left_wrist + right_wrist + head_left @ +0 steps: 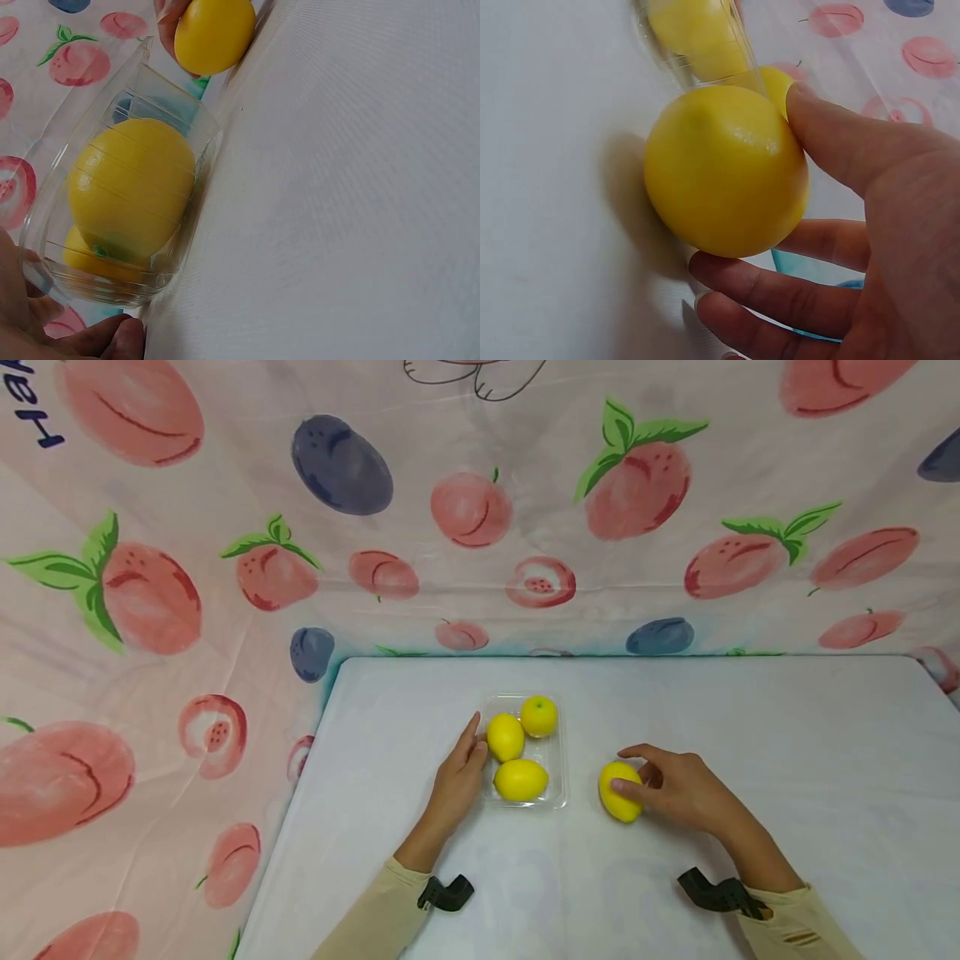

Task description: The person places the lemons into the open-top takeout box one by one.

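Note:
A clear plastic tray [557,777] on the white table holds three yellow lemons, one lemon [522,780] lying across its near end. My left hand [459,777] stands along the tray's left side, with its fingers extended right at the wall. From the left wrist view, the fingertips [129,341] show low beside the tray's end. To the right of the tray, my right hand [686,789] holds another lemon [620,792] between thumb and fingers. The right wrist view has this lemon [724,172] large in front, its shadow falling on the tabletop.
Behind the white table [787,710] hangs a fruit-print cloth [420,435], which also runs down the left side. The table's back edge lies a short way beyond the tray. A black wrist strap [446,893] sits on the left sleeve and another strap [716,892] on the right.

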Tool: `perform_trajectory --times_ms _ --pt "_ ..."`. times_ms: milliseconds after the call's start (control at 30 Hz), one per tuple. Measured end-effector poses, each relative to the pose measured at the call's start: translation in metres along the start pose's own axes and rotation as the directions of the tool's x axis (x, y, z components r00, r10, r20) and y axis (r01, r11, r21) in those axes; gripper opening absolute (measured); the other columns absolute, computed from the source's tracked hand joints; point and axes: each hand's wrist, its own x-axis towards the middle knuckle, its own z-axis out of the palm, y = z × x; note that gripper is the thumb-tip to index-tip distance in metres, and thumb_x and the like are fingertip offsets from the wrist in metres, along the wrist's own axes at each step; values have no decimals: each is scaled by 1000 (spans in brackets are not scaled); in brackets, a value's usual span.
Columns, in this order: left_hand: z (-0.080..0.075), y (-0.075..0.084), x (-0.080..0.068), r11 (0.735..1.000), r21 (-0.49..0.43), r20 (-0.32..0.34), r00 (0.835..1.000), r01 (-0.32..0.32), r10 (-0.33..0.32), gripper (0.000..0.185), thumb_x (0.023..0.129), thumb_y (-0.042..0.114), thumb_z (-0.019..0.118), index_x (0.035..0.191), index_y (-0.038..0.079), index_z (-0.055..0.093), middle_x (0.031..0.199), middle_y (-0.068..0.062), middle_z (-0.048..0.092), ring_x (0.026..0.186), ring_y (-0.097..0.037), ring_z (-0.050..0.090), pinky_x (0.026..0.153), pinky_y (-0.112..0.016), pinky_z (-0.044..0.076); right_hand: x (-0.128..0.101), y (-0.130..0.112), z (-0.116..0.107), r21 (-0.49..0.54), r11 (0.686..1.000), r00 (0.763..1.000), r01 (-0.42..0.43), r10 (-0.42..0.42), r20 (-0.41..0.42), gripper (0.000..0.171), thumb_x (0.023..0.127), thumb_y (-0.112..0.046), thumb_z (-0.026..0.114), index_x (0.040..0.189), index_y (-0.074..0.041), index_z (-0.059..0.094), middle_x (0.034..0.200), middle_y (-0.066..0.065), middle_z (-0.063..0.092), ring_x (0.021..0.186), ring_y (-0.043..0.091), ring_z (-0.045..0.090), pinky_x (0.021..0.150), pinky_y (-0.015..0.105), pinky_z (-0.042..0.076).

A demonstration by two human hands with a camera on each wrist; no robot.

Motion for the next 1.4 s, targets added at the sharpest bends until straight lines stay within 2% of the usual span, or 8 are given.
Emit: perform_trajectory --times_ms 300,567,1000,1400 --pt "0 1 0 1000 7 -1 1000 2 -2 52 110 42 40 159 47 25 159 -3 46 150 -22 40 124 -50 30 -2 -1 0 -1 1000 1000 -4 4 3 59 90 -59 70 131 -16 67 99 3 71 84 15 58 71 31 48" --pt "-1 2 0 1000 5 -5 1000 6 -6 52 110 42 41 159 46 25 158 -3 47 149 -22 40 124 -50 31 -3 -4 0 22 1000 1000 -5 5 -2 52 91 -54 72 125 -14 70 99 1 69 86 16 55 73 31 47" --pt "-1 4 0 1000 8 1 1000 4 -4 52 110 41 40 159 46 25 158 -4 47 149 -23 41 123 -49 32 -1 -5 1 32 999 995 31 -28 -97 47 89 -50 76 124 -20 70 98 0 68 80 13 55 68 27 46" --pt "-1 3 1 1000 4 2 1000 -2 2 52 110 41 41 160 45 25 158 -4 48 149 -23 41 124 -50 31 -1 -13 -1 82 992 983 97 -82 -164 49 91 -43 77 133 -21 67 105 -2 69 88 15 57 73 26 52"
